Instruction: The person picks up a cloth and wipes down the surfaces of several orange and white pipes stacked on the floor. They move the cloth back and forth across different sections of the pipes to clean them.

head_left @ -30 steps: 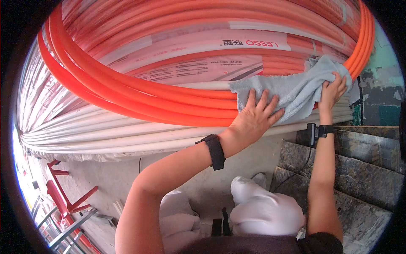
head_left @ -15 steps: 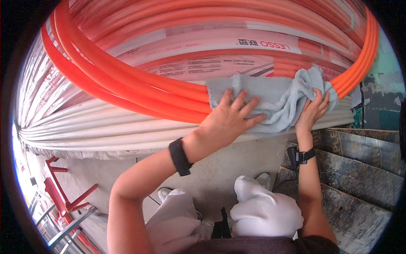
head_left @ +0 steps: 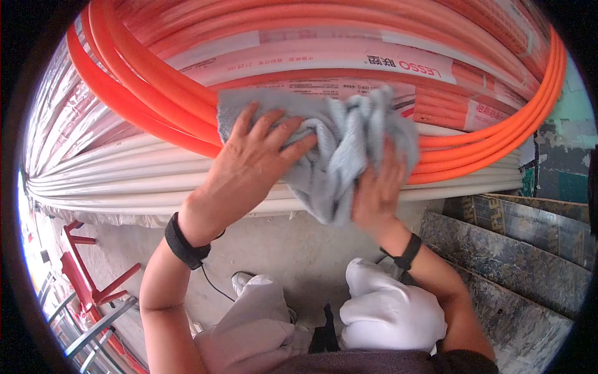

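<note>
A grey-blue cloth (head_left: 339, 149) lies draped over a bundle of bright orange pipes (head_left: 479, 146) that curves across in front of me. My left hand (head_left: 252, 153) rests on the cloth's left part, fingers spread and flat against it. On the right, my right hand (head_left: 380, 193) grips the bunched folds, its fingers partly hidden by cloth and smeared by motion. The pipes show on both sides of the cloth; the stretch beneath it is covered.
Behind stand coiled red pipes in plastic wrap with a printed label (head_left: 405, 65). White pipes (head_left: 118, 181) run below the orange ones. Dark patterned boards (head_left: 498, 243) lie at right, a red stool (head_left: 87, 280) at left. A thin cable (head_left: 215, 283) hangs near my left wrist.
Both hands and the cloth have slid left along the orange pipes. More pipe shows on the right, and the cloth is more bunched between my hands.
</note>
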`<state>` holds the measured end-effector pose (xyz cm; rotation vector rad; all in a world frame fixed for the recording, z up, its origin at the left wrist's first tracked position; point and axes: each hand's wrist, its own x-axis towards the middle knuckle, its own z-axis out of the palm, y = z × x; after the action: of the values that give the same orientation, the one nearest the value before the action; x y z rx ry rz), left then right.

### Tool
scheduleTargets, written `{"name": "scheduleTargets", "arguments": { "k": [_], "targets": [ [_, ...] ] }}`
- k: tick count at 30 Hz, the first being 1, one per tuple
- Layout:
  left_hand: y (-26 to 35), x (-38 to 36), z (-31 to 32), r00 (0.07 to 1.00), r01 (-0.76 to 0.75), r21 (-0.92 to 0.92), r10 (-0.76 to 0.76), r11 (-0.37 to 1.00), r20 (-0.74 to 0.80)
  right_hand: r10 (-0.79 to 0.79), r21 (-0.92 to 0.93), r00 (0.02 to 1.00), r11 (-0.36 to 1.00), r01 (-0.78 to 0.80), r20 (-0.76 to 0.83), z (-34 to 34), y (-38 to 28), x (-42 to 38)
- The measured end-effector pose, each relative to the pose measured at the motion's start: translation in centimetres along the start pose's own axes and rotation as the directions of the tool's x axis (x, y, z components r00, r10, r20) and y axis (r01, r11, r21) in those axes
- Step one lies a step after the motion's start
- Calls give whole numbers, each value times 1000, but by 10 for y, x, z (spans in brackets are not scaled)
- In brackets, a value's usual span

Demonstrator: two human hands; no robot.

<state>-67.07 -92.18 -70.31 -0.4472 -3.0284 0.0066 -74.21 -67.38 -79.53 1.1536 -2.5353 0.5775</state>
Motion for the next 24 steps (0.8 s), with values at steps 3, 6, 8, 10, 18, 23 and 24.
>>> {"name": "scheduleTargets", "arguments": {
  "k": [3,6,8,10,18,23,24],
  "targets": [
    [-2,0,0,1000,15,14,-15,1000,8,-141,9,990,990,141,15,12,-24,10],
    [5,3,0,997,64,77,-66,995,26,-200,13,978,980,199,67,9,-30,23],
    [7,7,0,997,74,107,-77,991,30,-230,-14,971,973,231,67,8,-25,25],
    [12,11,3,993,103,166,-111,981,37,-227,32,971,974,226,76,6,-20,25],
    [49,29,26,985,132,371,-163,919,53,-303,59,918,953,298,254,-15,38,11],
    [82,52,32,991,48,346,-88,937,103,-215,38,933,976,213,289,-41,88,-6],
    [89,57,34,992,22,336,-61,942,107,-193,12,936,980,198,294,-44,101,-11]
  ]
}}
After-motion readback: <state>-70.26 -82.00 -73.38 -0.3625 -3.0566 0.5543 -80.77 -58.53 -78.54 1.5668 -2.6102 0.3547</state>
